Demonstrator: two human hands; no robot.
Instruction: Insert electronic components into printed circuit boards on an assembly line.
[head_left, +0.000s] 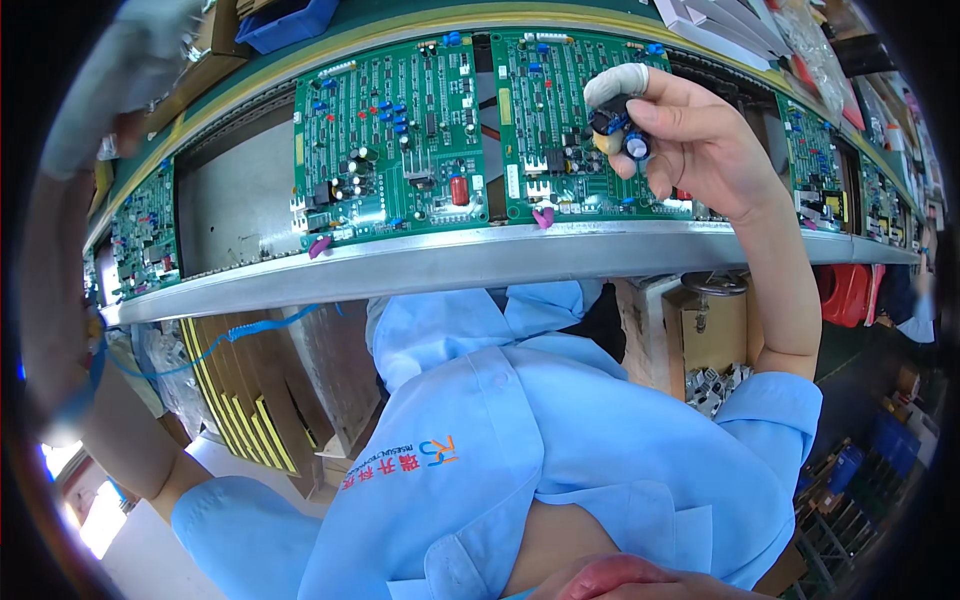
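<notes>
My right hand (700,140) is raised over a green circuit board (530,120), a pale cot covering one fingertip. Between its thumb and fingers is a small cluster of electronic components (620,130), dark and blue, with a round capacitor (636,147) among them. Far to the left my left hand (135,75) reaches up near a cardboard box; it is smeared and dim at the picture's rim, so its fingers cannot be made out. A second green board (390,140) lies left of the first, fitted with capacitors, chips and a red part.
A metal rail (430,262) runs along the front of the conveyor line, where more boards (147,230) stand at both ends. Behind it are a blue bin (285,25) and white cartons (720,30). A coiled blue cord (250,328) hangs below the left side.
</notes>
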